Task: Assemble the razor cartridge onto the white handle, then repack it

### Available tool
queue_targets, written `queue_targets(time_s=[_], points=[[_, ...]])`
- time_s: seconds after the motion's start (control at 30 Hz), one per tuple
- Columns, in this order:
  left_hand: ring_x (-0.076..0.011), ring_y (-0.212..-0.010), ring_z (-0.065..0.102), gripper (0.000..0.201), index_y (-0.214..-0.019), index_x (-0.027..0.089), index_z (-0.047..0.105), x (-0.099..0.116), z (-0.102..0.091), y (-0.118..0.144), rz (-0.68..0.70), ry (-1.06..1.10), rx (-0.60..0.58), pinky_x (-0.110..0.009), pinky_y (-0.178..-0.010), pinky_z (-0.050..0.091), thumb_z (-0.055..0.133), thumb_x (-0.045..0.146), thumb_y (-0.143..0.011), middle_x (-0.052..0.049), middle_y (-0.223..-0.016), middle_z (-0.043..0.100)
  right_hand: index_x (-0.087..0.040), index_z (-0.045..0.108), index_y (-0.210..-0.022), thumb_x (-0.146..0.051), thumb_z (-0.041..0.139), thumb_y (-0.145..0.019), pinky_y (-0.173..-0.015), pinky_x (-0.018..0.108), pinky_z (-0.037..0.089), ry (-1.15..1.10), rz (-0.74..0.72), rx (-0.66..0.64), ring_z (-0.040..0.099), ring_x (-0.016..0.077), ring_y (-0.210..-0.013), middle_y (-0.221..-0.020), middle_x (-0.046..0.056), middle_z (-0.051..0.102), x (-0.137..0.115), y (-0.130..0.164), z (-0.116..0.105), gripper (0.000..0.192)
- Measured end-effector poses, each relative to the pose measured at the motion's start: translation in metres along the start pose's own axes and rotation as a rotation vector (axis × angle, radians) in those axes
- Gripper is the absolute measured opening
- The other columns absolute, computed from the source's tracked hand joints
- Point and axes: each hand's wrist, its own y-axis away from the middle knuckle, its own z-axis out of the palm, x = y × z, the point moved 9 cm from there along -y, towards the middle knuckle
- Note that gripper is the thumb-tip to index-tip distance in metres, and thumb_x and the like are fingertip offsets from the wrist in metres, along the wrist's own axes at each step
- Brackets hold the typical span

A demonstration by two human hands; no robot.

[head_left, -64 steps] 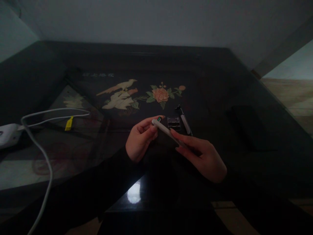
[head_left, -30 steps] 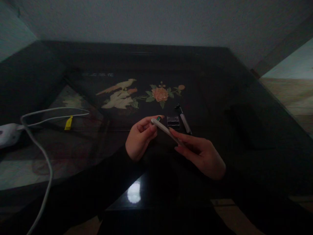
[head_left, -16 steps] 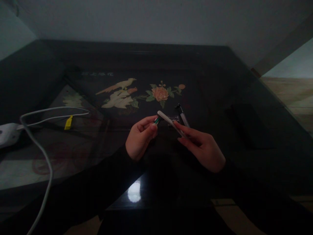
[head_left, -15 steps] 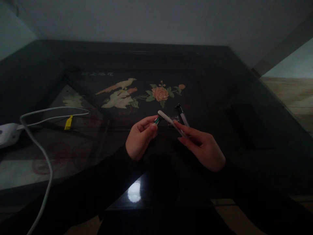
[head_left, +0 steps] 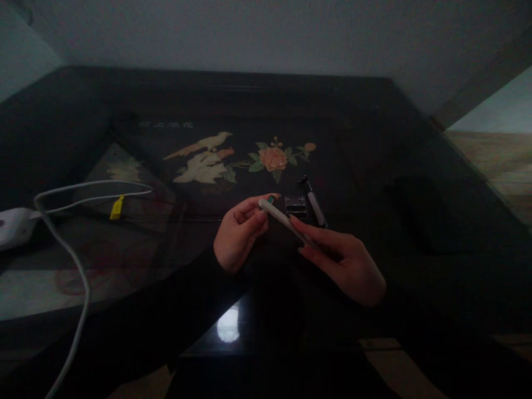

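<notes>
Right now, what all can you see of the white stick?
The white stick is slim, maybe plastic, with a rounded tip. It slants down rightward in view, its lower end pinched in, and partly hidden by, the right hand. The tip overlaps the left hand, beside a small green piece; contact is unclear.

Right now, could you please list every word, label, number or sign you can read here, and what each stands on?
Pale characters on the dark tabletop: the second looks like "上"; the others are too blurred.
White stick and small green item: no text readable.
Yellow tag: none readable.
</notes>
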Motion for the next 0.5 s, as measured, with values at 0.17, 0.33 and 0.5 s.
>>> queue_targets(time_s=[0.17, 0.33, 0.5], points=[[-0.0035, -0.049, 0.038, 0.04, -0.092, 0.016, 0.075, 0.001, 0.0, -0.001, 0.02, 0.0, -0.002, -0.016, -0.048, 0.031, 0.084, 0.037, -0.06, 0.003, -0.057, 0.055, -0.029, 0.055, -0.129, -0.016, 0.058, -0.086, -0.093, 0.033, 0.054, -0.013, 0.032, -0.011, 0.067, 0.018, -0.103, -0.124, 0.0, 0.064, 0.003, 0.001, 0.0, 0.045], [-0.0029, -0.046, 0.032, 0.042, -0.096, 0.014, 0.073, 0.003, 0.002, 0.0, 0.027, 0.002, -0.027, -0.017, -0.046, 0.028, 0.083, 0.036, -0.062, 0.006, -0.051, 0.046, -0.028, 0.055, -0.13, -0.019, 0.058, -0.086, -0.092, 0.036, 0.055, 0.021, 0.058, 0.004, 0.068, 0.0195, -0.1, -0.121, 0.0, 0.066, 0.007, -0.001, -0.002, 0.044], [-0.0027, -0.045, 0.033, 0.039, -0.09, 0.015, 0.073, 0.003, 0.001, 0.001, 0.021, 0.009, -0.006, -0.017, -0.047, 0.028, 0.084, 0.035, -0.059, 0.008, -0.048, 0.044, -0.028, 0.054, -0.131, -0.02, 0.056, -0.087, -0.094, 0.038, 0.054, 0.08, 0.079, 0.033, 0.067, 0.0205, -0.104, -0.124, 0.002, 0.065, 0.014, -0.004, -0.007, 0.044]])
